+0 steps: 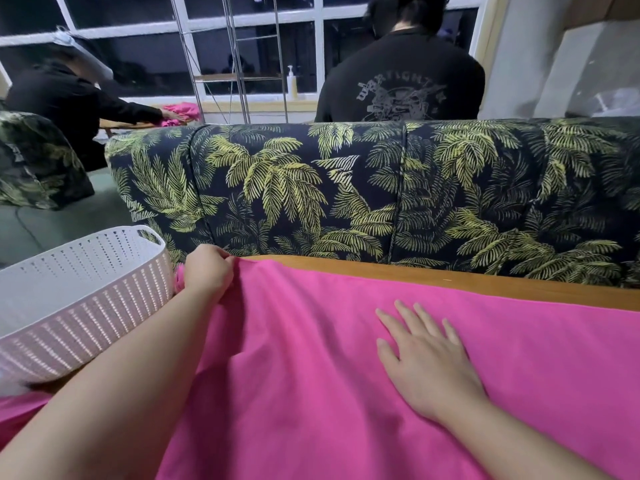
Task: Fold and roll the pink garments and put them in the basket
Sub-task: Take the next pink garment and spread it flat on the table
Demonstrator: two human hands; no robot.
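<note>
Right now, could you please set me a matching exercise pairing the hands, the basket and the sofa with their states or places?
Things:
1. left hand
2. right hand
3. white perforated plastic basket
4. dark palm-leaf print sofa back

States or places:
A. beyond the table's far edge
B. flat on the bright pink garment
C. pinching the garment's far corner
D. at the left, beside the garment

Pairs: 1-C, 2-B, 3-D, 4-A

Pink garment (346, 375) spread flat over table; white perforated basket (79, 292) left.
</note>
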